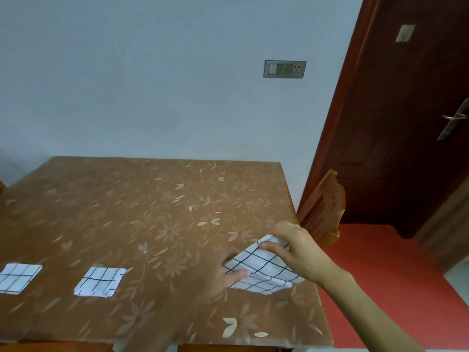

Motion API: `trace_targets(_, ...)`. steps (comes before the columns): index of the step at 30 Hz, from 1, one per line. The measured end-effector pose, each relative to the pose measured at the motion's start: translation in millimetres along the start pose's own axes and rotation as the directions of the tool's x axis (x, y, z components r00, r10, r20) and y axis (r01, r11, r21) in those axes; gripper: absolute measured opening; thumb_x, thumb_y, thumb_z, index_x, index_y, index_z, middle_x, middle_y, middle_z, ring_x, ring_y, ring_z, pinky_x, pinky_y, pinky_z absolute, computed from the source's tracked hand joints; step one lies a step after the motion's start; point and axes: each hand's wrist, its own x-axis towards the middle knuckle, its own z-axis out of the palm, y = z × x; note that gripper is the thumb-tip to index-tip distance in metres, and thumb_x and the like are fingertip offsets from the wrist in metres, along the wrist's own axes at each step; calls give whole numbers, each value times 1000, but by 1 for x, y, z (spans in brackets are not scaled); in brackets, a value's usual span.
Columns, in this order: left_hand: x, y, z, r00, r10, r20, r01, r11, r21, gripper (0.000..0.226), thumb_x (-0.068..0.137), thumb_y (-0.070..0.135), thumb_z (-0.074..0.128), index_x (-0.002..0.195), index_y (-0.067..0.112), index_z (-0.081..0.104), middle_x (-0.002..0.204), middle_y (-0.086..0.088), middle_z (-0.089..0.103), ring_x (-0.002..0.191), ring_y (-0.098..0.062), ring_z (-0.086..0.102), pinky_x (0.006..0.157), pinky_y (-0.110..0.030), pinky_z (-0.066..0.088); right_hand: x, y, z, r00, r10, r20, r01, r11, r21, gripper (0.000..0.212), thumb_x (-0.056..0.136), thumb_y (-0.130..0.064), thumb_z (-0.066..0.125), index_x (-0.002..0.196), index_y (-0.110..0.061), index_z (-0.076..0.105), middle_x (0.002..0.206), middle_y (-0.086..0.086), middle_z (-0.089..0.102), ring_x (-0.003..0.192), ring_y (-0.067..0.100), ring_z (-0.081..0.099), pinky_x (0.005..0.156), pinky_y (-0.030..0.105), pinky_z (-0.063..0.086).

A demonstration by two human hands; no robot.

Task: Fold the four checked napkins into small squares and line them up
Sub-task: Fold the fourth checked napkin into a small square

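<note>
1. Two checked napkins already lie folded into small squares in the lower left of the frame: the far-left napkin [17, 277] at the frame edge and the second napkin [100, 281] to its right, well apart, roughly in a row on the table [152, 212].
2. The third napkin [264, 270] lies at lower right near the table's right edge. It is larger than the other two, so it probably needs at least one more fold.
3. No fourth napkin shows, so about half the task seems left.
4. The right hand [297, 250] pinches the third napkin's upper corner between thumb and fingers and lifts it off the table.
5. The left hand [215, 280] is badly blurred. One digit touches the napkin's left edge, but I cannot tell whether it pinches or presses.
</note>
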Motion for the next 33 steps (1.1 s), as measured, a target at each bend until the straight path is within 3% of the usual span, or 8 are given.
trace_targets(4, 2, 9, 4, 998, 10, -66, -9, 1000, 11, 10, 86, 47, 70, 90, 49, 61, 78, 26, 66, 81, 11, 62, 72, -13, 43, 5, -7, -9, 999, 38, -12, -38, 999, -13, 29, 93, -44, 63, 78, -19, 59, 69, -11, 53, 73, 7, 50, 69, 17, 36)
trace_targets(7, -1, 18, 0, 999, -29, -30, 21, 975, -220, 12, 92, 28, 69, 88, 38, 75, 79, 18, 73, 83, 5, 69, 78, -15, 50, -4, 2, -10, 976, 205, -68, -202, 978, 53, 35, 89, -51, 65, 115, -27, 64, 107, -19, 64, 101, -2, 55, 90, 20, 43)
trace_targets(10, -6, 26, -14, 998, -56, -6, 49, 924, -379, 8, 94, 13, 65, 88, 13, 71, 62, -6, 60, 63, 0, 68, 64, -16, 53, -20, 12, -8, 873, 474, -117, -453, 876, 166, 80, 76, -59, 74, 143, -28, 42, 135, -18, 48, 124, 3, 42, 105, 29, 36)
trace_targets(12, -7, 23, -18, 996, -93, 7, 85, 874, -479, 14, 93, 20, 67, 100, 13, 77, 86, 0, 77, 86, -13, 74, 79, -32, 60, -29, 12, -7, 760, 649, -15, -587, 697, 411, 91, 75, -54, 78, 148, -25, 33, 135, -15, 46, 123, 4, 43, 103, 28, 37)
trace_targets(15, -8, 19, -20, 982, -189, -1, 156, 814, -559, 18, 91, 26, 69, 105, 17, 74, 98, 4, 78, 94, -14, 73, 77, -24, 56, -48, 21, 4, 710, 635, 304, -633, 388, 670, 77, 76, -58, 76, 138, -20, 51, 130, -5, 63, 118, 11, 60, 106, 37, 43)
trace_targets(18, -9, 16, -20, 972, -231, 50, 215, 775, -595, 24, 90, 28, 70, 110, 15, 72, 104, 2, 77, 97, -15, 73, 80, -28, 57, -63, 23, 21, 723, 504, 472, -650, 264, 713, 44, 90, -37, 69, 121, -6, 69, 123, 13, 70, 116, 30, 65, 108, 53, 43)
trace_targets(28, -17, 8, -22, 946, -311, 92, 297, 719, -628, 22, 97, 24, 59, 97, 9, 75, 94, -7, 78, 87, -22, 74, 66, -27, 58, -59, 20, 26, 742, 571, 352, -586, 296, 755, 27, 94, -11, 61, 120, -7, 69, 115, 12, 73, 108, 29, 70, 93, 40, 55)
trace_targets(33, -21, 3, -25, 940, -319, 121, 322, 714, -621, 19, 96, 18, 62, 112, 22, 72, 103, -1, 77, 94, -20, 74, 79, -36, 59, -58, 24, 25, 728, 608, 317, -567, 275, 776, 27, 96, -5, 56, 118, -9, 71, 113, 11, 74, 107, 29, 70, 94, 44, 54)
